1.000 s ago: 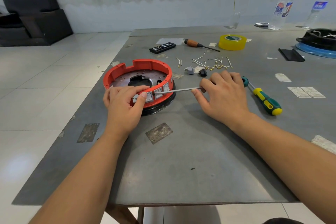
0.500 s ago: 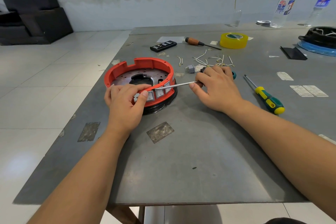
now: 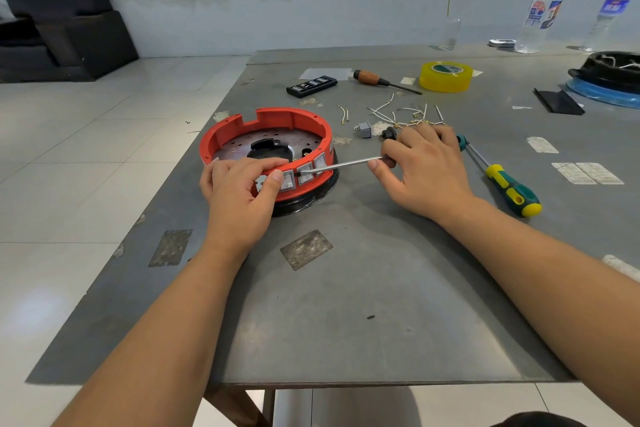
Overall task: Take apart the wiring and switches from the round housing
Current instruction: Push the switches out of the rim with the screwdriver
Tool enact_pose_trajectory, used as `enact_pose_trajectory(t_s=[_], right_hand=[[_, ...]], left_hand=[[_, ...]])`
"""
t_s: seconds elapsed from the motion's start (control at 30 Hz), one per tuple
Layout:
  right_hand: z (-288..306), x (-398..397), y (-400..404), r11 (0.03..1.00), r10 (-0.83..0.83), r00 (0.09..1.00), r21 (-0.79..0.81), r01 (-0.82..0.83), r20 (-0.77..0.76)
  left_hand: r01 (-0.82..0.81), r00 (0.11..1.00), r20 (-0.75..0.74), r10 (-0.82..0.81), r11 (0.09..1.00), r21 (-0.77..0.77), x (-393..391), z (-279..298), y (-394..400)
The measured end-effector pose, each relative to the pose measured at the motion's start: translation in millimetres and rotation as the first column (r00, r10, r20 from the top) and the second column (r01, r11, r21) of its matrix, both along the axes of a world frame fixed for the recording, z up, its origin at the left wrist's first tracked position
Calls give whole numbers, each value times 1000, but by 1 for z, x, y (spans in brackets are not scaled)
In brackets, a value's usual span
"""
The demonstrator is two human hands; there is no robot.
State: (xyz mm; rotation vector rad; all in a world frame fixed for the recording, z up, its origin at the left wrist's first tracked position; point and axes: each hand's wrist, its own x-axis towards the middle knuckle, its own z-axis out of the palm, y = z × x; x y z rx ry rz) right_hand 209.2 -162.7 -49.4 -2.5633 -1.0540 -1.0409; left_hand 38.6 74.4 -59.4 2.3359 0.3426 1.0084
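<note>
Head view | grey table (image 3: 381, 305) carried the work near its left edge | round red housing (image 3: 273, 135) sat there, left hand (image 3: 242, 191) curled over its near rim to brace it | right hand (image 3: 420, 166) gripped a screwdriver (image 3: 346, 164), tip at a switch (image 3: 306, 173), likely prying | freed wires (image 3: 398, 113) lay behind.

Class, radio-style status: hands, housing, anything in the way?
Left hand grips red housing rim. Right hand holds screwdriver, tip at middle switch. Three switches still seated. Nothing in the way; loose wires lie behind.
</note>
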Motion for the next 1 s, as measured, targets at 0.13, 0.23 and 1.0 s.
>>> enact_pose_trajectory(t_s=[0.13, 0.23, 1.0], right_hand=[[-1, -3, 3, 1000, -13, 1000, 2, 13, -1], [-1, 0, 4, 1000, 0, 1000, -7, 0, -15], [5, 46, 49, 991, 125, 976, -30, -132, -178]], left_hand=[[-2, 1000, -4, 2, 1000, -4, 0, 1, -1], [-3, 1000, -16, 3, 1000, -2, 0, 1, -1], [31, 999, 23, -31, 999, 7, 2, -2, 2]])
